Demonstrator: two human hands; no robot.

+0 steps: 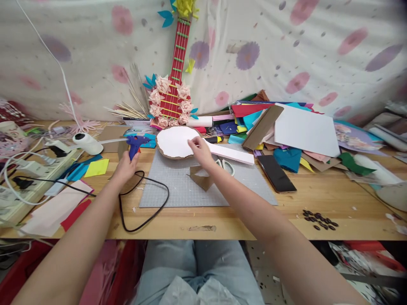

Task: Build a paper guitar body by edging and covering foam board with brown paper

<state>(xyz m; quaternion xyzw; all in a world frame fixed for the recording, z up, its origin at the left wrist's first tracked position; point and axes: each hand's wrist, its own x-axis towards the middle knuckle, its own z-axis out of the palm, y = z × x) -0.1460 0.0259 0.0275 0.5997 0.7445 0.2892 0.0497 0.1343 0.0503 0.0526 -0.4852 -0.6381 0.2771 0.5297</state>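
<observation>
"Holding anything in the left hand (126, 167)?"

"Yes. My fingers are wrapped around a blue hot-glue gun (135, 145), ten o'clock from the centre of the grey cutting mat (171, 182). A translucent glue stick (112, 141) protrudes from its rear, toward nine."

"Position of the white-faced cardboard disc (173, 141)?"

"Eleven o'clock, overlapping the mat's far edge. The gun's nozzle points at it, near but apart."

"Right hand (200, 151)?"

"Fingers curled, thumb and index close together, over the disc's right part. Cannot tell whether I pinch anything."

"Surroundings?"

"White strip (237, 154) between three and four o'clock from the disc; my hand hides any join. From mat centre: scissors (229, 168) at two, smartphone (277, 173) at three, red craft guitar (171, 99) with pink paper roses (155, 97) upright at eleven, beyond the disc."
</observation>
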